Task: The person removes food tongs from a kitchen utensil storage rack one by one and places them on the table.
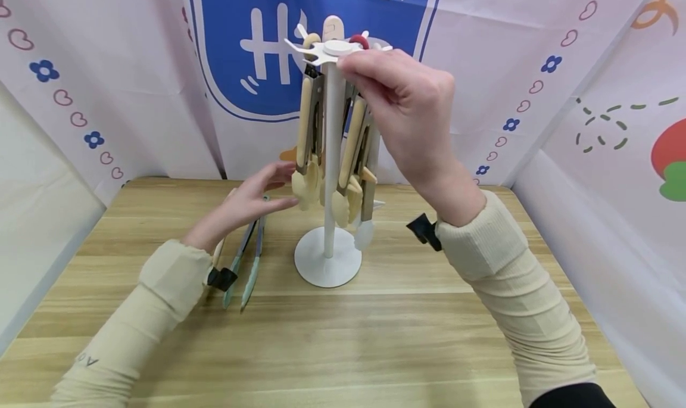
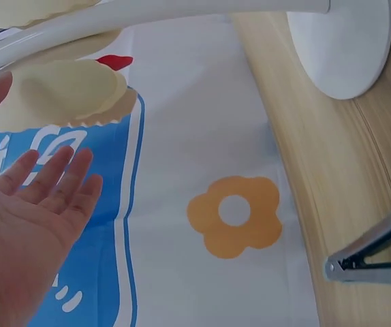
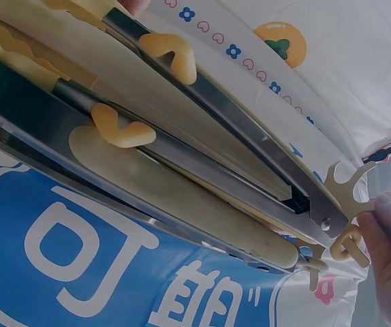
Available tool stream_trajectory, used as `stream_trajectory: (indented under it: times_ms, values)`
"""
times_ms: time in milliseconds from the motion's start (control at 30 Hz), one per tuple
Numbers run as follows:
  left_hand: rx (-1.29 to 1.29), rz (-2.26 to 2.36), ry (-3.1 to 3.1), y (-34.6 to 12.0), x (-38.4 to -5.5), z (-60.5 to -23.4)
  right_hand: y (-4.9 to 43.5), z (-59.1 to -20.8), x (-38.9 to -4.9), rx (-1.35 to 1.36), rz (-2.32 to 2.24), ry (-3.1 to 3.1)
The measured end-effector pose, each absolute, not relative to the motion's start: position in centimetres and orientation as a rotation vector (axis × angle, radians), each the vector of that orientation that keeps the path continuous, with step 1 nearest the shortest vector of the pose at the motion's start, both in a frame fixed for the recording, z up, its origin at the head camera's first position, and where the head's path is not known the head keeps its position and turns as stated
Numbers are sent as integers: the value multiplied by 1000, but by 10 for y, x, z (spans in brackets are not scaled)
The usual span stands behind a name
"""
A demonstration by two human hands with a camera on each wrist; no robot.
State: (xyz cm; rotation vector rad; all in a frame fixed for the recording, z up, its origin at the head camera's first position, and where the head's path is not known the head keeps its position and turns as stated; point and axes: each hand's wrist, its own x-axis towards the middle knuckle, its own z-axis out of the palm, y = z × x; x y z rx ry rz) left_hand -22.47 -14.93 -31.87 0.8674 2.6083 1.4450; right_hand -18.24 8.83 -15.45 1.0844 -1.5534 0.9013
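Note:
A white rotating utensil stand [image 1: 329,241] with a round base rises from the table, hooks spreading from its top. Several pairs of tongs [image 1: 303,116] with cream handles and pale scalloped tips hang from it; metal arms and a ring pull show on the tongs [image 3: 250,136] in the right wrist view. My right hand [image 1: 412,98] pinches the hooked top of the stand between thumb and fingers. Beside the tongs' lower ends on the left, my left hand [image 1: 257,193] reaches with loose, spread fingers. The left wrist view has that hand [image 2: 32,231] holding nothing.
Metal tongs with green tips [image 1: 249,277] lie spread on the wooden table [image 1: 343,348], left of the stand, partly under my left forearm. A printed cloth [image 1: 155,98] with a blue emblem hangs behind the table, and white cloth walls stand at both sides.

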Motion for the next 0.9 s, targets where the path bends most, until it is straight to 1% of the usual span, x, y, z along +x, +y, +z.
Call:
stream_trajectory:
  times_ms: [433,700,900]
  values:
    - [789,1491,2546,-137,-229,-319,88,-155,-182,1070,907,-1558]
    - [839,1598,2454,-127,-232,-322,88,-155,-182,1063,919,-1562]
    - [808,1654,2389,-124,-230,-326,88,-156,-182,1067,920,-1561]
